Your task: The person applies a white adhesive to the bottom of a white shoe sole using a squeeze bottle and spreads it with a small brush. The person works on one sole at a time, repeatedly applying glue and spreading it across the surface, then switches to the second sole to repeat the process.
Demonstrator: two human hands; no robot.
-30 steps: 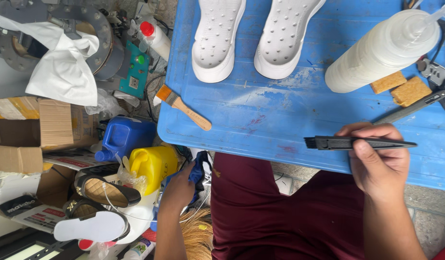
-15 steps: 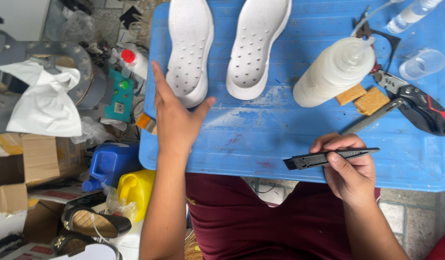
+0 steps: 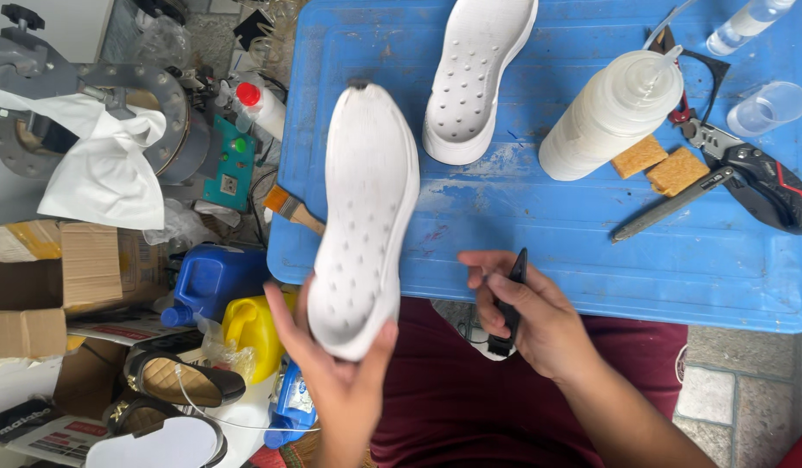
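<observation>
Left hand (image 3: 345,381) cups the white shoe sole (image 3: 364,217) at its heel, above the blue desk (image 3: 540,225) edge; right hand (image 3: 540,321) grips a black tool (image 3: 508,303). Sole appears light, flexible; heel grip suits.

Second sole (image 3: 475,82) on table (image 3: 548,251) — bottle (image 3: 611,114) right of it.

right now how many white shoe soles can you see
2. One white perforated rubber shoe sole is held up in the left hand; the other white sole lies on the blue plastic table. Others may be hidden among the clutter.
</observation>
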